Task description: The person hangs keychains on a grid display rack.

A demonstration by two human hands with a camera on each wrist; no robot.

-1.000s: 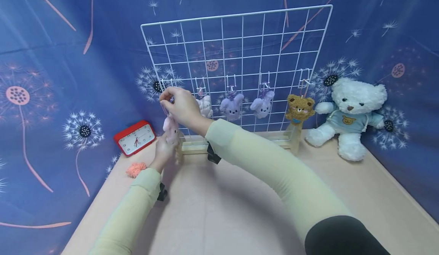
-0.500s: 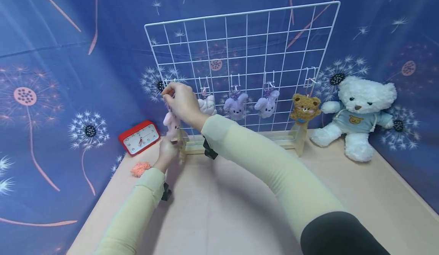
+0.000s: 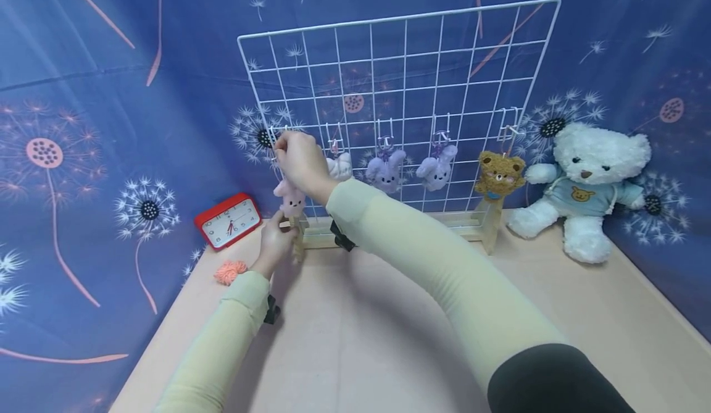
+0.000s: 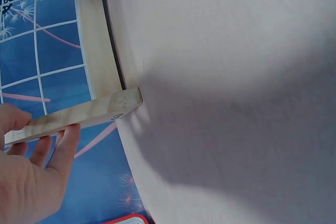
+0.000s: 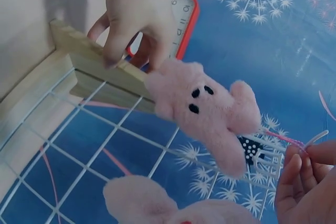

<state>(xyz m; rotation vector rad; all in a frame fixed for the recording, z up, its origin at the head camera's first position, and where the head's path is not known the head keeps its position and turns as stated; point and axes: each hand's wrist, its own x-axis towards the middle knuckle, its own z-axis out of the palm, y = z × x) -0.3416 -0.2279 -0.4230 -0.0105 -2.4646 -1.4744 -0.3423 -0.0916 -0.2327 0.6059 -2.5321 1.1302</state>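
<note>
At the left end of the white wire grid [image 3: 405, 52], my right hand [image 3: 302, 163] pinches the pink strap [image 5: 283, 138] of a pink plush keychain [image 3: 291, 200]. A white hook tip [image 5: 317, 137] pokes out at those fingertips; whether the strap is over it, I cannot tell. The plush toy hangs head down in the right wrist view, ears toward the strap hand. Lower down, my left hand [image 3: 274, 243] grips the grid's wooden foot [image 4: 89, 113], thumb on one side and fingers on the other. The toy's lower end is close to that hand.
A white plush [image 3: 340, 166], two lilac plush rabbits [image 3: 384, 172] and a brown bear [image 3: 501, 175] hang rightward along the grid. A red clock [image 3: 228, 220] and coral yarn bundle [image 3: 230, 272] lie left; a white teddy [image 3: 583, 197] sits right.
The pink plush has risen slightly and shifted right with my right hand. My left hand stays low at the wooden foot, its fingers now showing more plainly. The head view has drifted a little.
</note>
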